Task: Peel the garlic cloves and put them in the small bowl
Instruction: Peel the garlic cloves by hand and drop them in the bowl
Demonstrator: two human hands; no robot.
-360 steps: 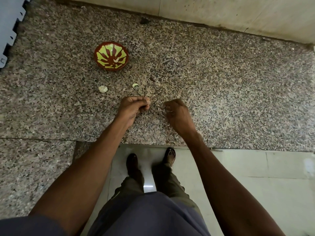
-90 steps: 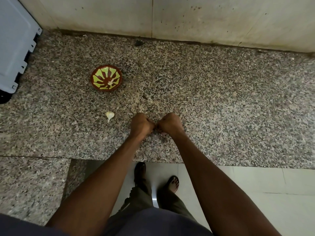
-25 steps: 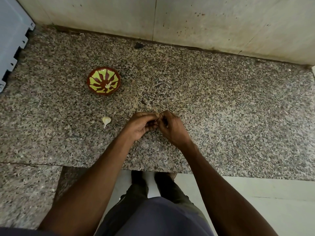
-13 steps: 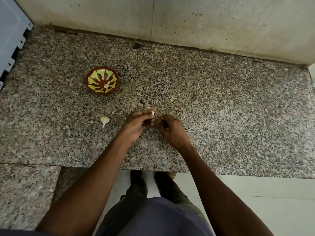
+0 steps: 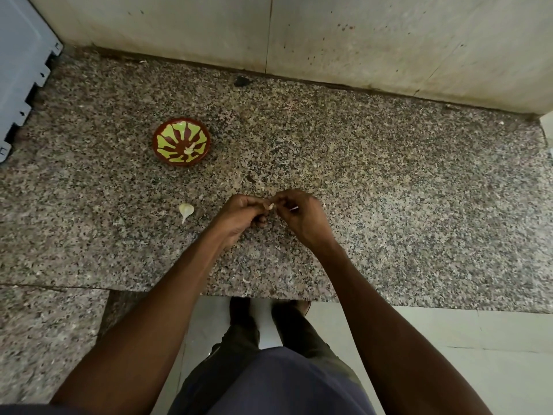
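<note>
Over the middle of the speckled granite counter my left hand [image 5: 244,214] pinches a small garlic clove [image 5: 271,206] at its fingertips. My right hand [image 5: 300,215] meets it from the right, fingers curled, and pinches a thin pale strip of skin [image 5: 294,209]. Most of the clove is hidden between the fingers. A small red-brown bowl [image 5: 181,141] with a yellow-green pattern stands to the back left, with a pale peeled clove [image 5: 189,148] inside. An unpeeled white clove [image 5: 185,210] lies on the counter, left of my left hand.
A tiled wall [image 5: 299,34] closes the back of the counter. A pale grey plastic object [image 5: 21,70] stands at the far left. The counter's front edge [image 5: 269,296] runs just above my feet. Bits of garlic skin [image 5: 246,280] lie near that edge.
My hands were apart half a second ago and have come together again at the clove. A strip of skin now shows at my right fingertips. Bowl and loose clove have not moved.
</note>
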